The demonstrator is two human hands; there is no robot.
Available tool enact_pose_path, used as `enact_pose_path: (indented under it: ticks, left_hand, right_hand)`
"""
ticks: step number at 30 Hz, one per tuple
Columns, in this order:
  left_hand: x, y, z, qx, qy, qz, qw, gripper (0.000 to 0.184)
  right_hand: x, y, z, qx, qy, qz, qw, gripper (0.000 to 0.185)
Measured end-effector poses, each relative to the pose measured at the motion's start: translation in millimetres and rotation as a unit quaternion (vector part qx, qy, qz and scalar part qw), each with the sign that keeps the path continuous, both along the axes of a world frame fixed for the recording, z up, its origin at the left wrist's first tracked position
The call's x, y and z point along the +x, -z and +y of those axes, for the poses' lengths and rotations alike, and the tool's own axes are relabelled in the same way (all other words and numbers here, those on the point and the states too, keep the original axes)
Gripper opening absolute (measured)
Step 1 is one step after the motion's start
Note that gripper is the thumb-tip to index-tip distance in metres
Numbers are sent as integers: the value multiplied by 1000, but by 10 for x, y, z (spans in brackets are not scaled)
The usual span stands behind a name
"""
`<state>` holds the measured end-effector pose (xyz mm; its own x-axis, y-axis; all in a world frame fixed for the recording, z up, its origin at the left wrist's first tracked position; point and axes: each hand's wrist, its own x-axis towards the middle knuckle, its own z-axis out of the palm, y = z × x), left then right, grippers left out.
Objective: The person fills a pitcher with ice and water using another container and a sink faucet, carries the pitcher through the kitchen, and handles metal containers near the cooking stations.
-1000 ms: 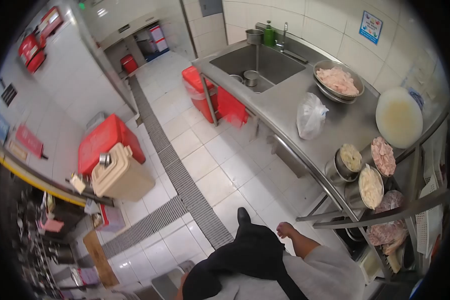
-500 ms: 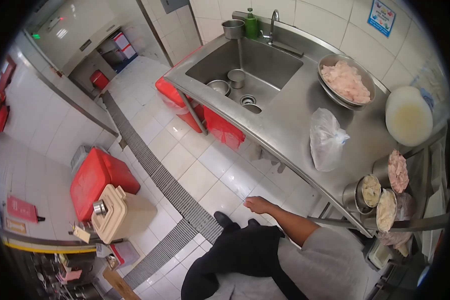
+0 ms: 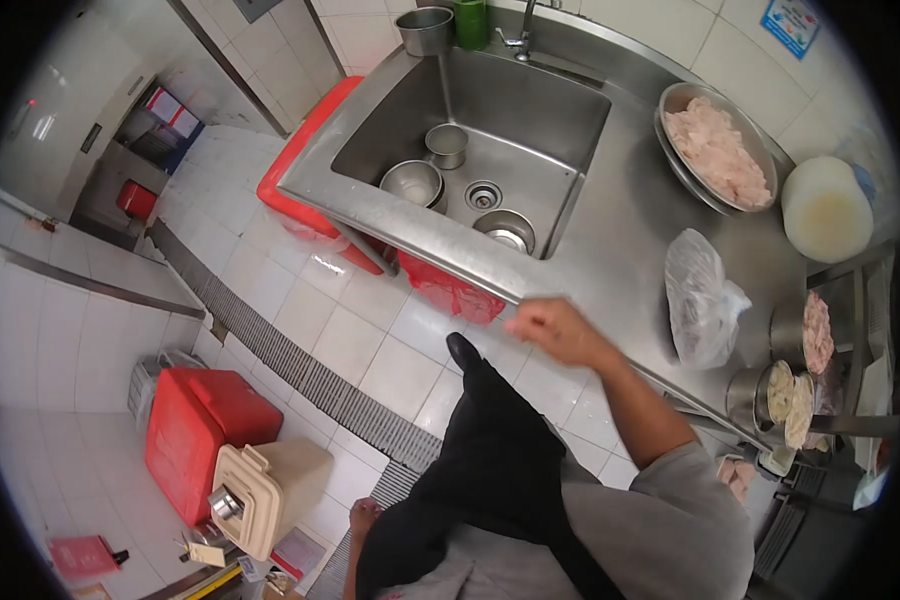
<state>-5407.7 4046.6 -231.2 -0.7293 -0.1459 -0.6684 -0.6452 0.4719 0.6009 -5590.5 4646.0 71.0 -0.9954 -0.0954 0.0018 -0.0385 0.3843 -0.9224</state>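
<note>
Sink and steel counter stand ahead, their front edge right by the right hand. Compared with half a second ago, the sink fills more of the view, and that hand, then over the floor tiles, now overlaps the counter's front edge; this seems to bring the basin within easier reach. Its fingers are loosely curled and blurred, with nothing visible in them; whether they touch the edge, I cannot tell. The left hand has come into view beside the apron, fingers bent, its grip unclear.

Inside the sink, a small pot, a bowl and a pan sit around the drain, contents hard to make out. A deep pot stands on the back corner. Farther right, a large bowl holds pale pink slices, a clear bag hides its contents, and metal tubs are heaped with pinkish and whitish food. Across the floor, a steel cup rests on a lidded beige bin.
</note>
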Motion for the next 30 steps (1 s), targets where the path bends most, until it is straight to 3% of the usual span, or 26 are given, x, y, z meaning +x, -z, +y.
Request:
enact_pose_path:
  ticks: [2,3,6,9,12,13,15,16,18,21,23,26,30]
  left_hand:
    - [-439,-292,153,-8,-18,-15,1000,22]
    - [-595,-243,155,-12,-28,-10,999,22]
    - [-925,-267,171,-36,-44,-2,998,21]
    - [-1239,-372,271,-77,-12,-5,997,21]
    - [-1434,-547,293,-145,88,12,985,21]
    - [-1482,-632,318,-169,124,20,978,21]
    - [-1561,-708,418,-161,71,-13,984,21]
    - [-1540,-651,451,-92,-71,-64,991,25]
    - [-1546,-538,398,-127,10,-36,991,26]
    - [-1376,-304,156,-172,132,10,976,27]
    - [-1342,-278,135,-197,211,41,957,28]
    - [-1380,-637,296,-130,66,-18,989,28]
    - [-1305,-532,137,-151,60,-68,984,30]
  right_hand:
    - [-469,-140,321,56,35,-3,998,20]
    - [-734,-148,494,115,46,16,992,18]
    - [-1528,-3,873,136,69,-11,988,13]
    - [-2382,460,1146,193,62,-17,979,12]
    - [-3128,1177,1200,216,63,-52,973,19]
    - [-3341,1427,1174,169,85,-126,974,22]
    - [-3682,1890,1033,73,127,-274,950,28]
    - [-3764,2036,922,64,148,-291,943,31]
    - [-3935,2294,745,46,195,-317,927,37]
    - [-4108,2753,478,172,216,-251,928,31]
    - [-4161,2913,373,185,260,-197,927,33]
    - [-4287,2797,391,228,269,-124,928,25]
    - [-4280,2682,1073,98,261,-104,955,13]
